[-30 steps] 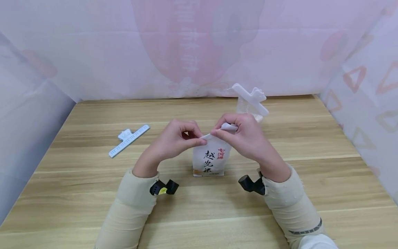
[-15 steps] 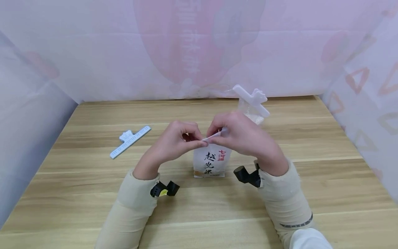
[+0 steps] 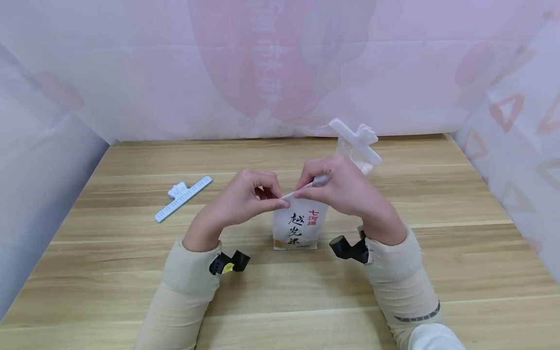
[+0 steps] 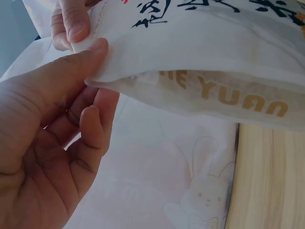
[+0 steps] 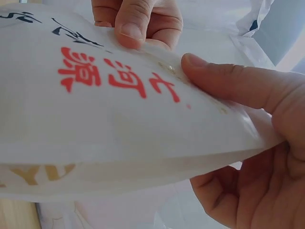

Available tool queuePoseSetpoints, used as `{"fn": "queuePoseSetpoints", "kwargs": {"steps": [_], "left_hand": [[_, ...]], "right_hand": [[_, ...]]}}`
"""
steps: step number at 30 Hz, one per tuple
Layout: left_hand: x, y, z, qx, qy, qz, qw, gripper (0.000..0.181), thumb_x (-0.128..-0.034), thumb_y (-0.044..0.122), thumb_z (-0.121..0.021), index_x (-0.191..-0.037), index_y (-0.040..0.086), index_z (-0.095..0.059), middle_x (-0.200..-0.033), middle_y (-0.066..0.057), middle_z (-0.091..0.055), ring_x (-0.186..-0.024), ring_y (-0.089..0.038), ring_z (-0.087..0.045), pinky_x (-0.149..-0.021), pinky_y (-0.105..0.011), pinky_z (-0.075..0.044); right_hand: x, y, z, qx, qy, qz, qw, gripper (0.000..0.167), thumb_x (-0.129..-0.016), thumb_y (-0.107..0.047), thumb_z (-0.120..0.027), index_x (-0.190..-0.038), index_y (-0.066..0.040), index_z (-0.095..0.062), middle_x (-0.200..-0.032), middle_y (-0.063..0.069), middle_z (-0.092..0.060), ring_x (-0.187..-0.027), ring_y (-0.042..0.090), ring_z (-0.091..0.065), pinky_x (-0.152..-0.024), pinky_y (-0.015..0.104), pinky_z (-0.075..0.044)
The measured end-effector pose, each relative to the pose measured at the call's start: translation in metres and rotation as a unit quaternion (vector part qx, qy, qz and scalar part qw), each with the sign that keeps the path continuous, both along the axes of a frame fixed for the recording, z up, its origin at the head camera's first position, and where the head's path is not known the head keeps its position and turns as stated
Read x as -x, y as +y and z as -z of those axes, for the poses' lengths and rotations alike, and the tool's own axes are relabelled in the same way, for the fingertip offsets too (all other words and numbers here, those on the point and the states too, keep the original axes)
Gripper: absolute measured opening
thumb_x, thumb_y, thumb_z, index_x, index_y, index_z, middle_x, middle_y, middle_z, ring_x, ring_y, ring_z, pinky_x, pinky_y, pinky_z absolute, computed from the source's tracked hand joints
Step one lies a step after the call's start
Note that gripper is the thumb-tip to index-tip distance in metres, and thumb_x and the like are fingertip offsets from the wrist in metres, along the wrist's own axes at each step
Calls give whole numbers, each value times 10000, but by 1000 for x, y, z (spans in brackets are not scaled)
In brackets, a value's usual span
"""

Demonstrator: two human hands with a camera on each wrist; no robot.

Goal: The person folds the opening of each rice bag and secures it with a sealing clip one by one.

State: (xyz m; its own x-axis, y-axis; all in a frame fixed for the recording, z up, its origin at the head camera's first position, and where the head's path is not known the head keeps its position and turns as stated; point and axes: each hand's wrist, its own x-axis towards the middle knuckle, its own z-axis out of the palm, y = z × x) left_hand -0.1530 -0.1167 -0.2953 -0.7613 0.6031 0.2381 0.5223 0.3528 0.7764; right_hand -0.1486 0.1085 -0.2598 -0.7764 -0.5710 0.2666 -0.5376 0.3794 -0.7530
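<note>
A small white rice bag (image 3: 299, 223) with black and red characters stands upright on the table. My left hand (image 3: 242, 197) pinches the left part of its top edge between thumb and fingers. To the right, my right hand (image 3: 343, 187) pinches the same edge, its thumb lying on the printed front. In the left wrist view the bag's side (image 4: 190, 52) shows a gusset fold with gold letters. The right wrist view shows red characters on the bag (image 5: 119, 105) and both thumbs close together along its top.
A light-blue bag clip (image 3: 183, 198) lies on the wooden table (image 3: 280, 311) at the left. Behind my right hand stands a clear bag of grains (image 3: 360, 163) with a white clip (image 3: 355, 140) across its top. Printed fabric walls (image 3: 153, 73) bound the table's back and sides.
My right hand moved inward and left along the bag's top edge, then lifted slightly. My left hand keeps its pinch nearly in place. Both clips stay where they were.
</note>
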Motion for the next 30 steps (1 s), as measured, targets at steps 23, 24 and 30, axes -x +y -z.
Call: {"fn": "queuePoseSetpoints", "kwargs": {"steps": [23,24,30], "left_hand": [[-22,15,-15,1094,1318,-1070,9794,132,-833,56,-779,-723,93,-715,-679,15,-668,-620,-86,-564,-607,-254,-493],[-22,15,-14,1093,1264,-1088,9799,126,-838,61,-774,-732,92,-714,-692,11,-678,-635,-92,-582,-620,-261,-506],[-14,12,-9,1060,849,-996,9857,80,-875,117,-755,-801,109,-727,-776,12,-719,-727,-106,-652,-691,-296,-564]], "right_hand": [[7,7,2,-9,242,-448,9987,141,-831,79,-700,-801,-55,-731,-820,21,-718,-820,144,-646,-809,286,-528],[7,7,2,-2,229,-428,9988,138,-832,78,-700,-802,-53,-729,-822,28,-720,-820,148,-646,-805,286,-529],[9,8,4,34,142,-341,9993,136,-832,79,-694,-808,-50,-730,-831,47,-722,-828,165,-637,-803,304,-524]]}}
